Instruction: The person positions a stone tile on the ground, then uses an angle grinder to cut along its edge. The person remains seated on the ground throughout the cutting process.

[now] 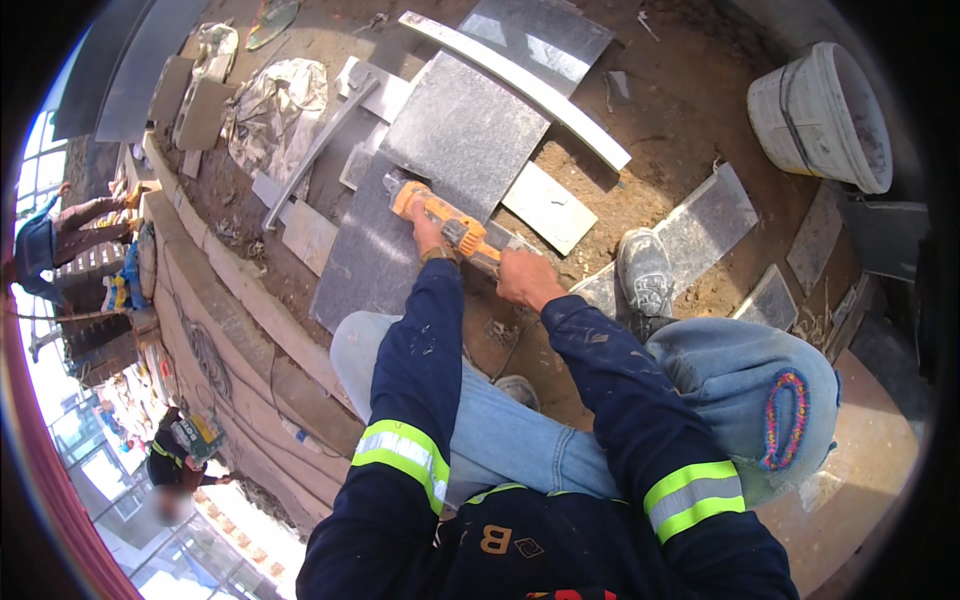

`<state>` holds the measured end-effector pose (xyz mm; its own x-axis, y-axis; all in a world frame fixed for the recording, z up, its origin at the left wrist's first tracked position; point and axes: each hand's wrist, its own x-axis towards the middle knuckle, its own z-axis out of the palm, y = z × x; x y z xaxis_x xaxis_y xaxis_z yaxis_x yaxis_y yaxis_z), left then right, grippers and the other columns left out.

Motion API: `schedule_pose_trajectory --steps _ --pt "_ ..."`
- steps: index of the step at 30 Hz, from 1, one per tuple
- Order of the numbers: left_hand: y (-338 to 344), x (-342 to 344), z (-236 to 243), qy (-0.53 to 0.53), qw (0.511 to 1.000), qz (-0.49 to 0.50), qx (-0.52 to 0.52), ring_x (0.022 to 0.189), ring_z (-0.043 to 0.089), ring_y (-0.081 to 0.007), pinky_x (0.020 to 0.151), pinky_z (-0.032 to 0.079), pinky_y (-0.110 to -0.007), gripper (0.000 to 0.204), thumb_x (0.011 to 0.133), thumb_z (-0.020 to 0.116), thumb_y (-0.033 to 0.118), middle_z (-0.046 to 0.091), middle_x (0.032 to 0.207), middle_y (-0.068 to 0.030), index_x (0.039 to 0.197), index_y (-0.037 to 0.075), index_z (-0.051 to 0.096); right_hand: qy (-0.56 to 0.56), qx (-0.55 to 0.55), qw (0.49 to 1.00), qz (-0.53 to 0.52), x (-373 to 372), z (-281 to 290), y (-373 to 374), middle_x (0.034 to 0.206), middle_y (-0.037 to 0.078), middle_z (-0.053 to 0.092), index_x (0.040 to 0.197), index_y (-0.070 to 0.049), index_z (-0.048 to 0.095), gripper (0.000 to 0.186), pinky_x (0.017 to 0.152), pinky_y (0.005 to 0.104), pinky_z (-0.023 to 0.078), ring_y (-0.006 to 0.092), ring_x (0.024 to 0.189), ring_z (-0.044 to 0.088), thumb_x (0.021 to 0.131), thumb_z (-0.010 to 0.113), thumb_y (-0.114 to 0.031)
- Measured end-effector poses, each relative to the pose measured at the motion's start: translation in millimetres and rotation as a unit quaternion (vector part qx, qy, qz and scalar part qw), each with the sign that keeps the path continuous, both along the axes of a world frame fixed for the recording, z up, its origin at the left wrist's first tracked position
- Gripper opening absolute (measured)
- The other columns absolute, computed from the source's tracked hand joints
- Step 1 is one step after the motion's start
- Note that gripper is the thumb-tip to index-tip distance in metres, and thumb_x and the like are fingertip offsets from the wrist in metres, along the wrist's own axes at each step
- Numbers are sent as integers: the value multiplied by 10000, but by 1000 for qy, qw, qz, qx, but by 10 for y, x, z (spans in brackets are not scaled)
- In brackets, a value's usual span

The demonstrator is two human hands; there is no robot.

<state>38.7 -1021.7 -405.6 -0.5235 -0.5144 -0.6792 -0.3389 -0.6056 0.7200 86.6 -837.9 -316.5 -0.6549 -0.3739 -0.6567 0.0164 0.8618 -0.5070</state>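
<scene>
An orange angle grinder (462, 230) lies across the view's middle, its head turned to the upper left. My left hand (427, 230) is wrapped round its body just behind the head. Around the rear end, my right hand (528, 278) is closed. The grinder's head is over a dark grey stone slab (365, 245), beside the near left edge of a lighter speckled slab (460, 125). Whether the disc touches the stone cannot be made out. A pale offcut (550, 207) rests on the dirt right of the lighter slab.
A long pale strip (520, 85) crosses beyond the slabs, with another dark slab (540, 40) behind it. A dirty white bucket (790, 120) stands at far right. My shoe (645, 270) is near a long stone piece (710, 225). Crumpled sheeting (280, 110), a cable (205, 350) and two people are left.
</scene>
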Motion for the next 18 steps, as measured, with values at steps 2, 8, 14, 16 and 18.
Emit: schedule_pose_trajectory --steps 2,8,14,16,18 --pt "-53 -10 7 6 1000 2 1 885 666 -318 769 547 -430 728 868 561 553 608 1097 -171 1261 -58 522 -1 -6 1000 6 -15 21 -22 999 254 675 1061 51 618 346 828 449 548 385 965 668 764 597 -126" --pt "16 -18 156 2 1000 -2 19 914 661 -311 792 542 -418 723 888 540 544 601 1119 -173 1277 -65 510 20 -10 1000 2 1 -63 -24 985 263 674 1032 59 611 321 807 454 549 391 938 671 765 589 -118" --pt "-27 -160 418 30 999 -19 -39 926 658 -289 789 545 -405 709 908 527 533 600 1114 -168 1277 -72 510 51 -28 998 -17 -55 63 -73 921 246 688 984 32 642 280 774 442 554 371 892 687 746 613 -113" --pt "-31 -227 541 41 997 -33 -57 926 658 -283 786 548 -401 704 911 532 526 600 1108 -165 1274 -76 511 56 -41 997 -28 -93 137 -79 912 248 688 988 31 633 281 770 448 552 375 883 686 747 612 -113" --pt "-224 -324 667 53 995 -37 -75 945 656 -291 795 547 -419 702 884 565 540 603 1123 -151 1284 -35 508 70 -67 995 -33 -151 255 -161 907 247 687 994 30 625 284 767 454 551 379 873 687 747 611 -111"
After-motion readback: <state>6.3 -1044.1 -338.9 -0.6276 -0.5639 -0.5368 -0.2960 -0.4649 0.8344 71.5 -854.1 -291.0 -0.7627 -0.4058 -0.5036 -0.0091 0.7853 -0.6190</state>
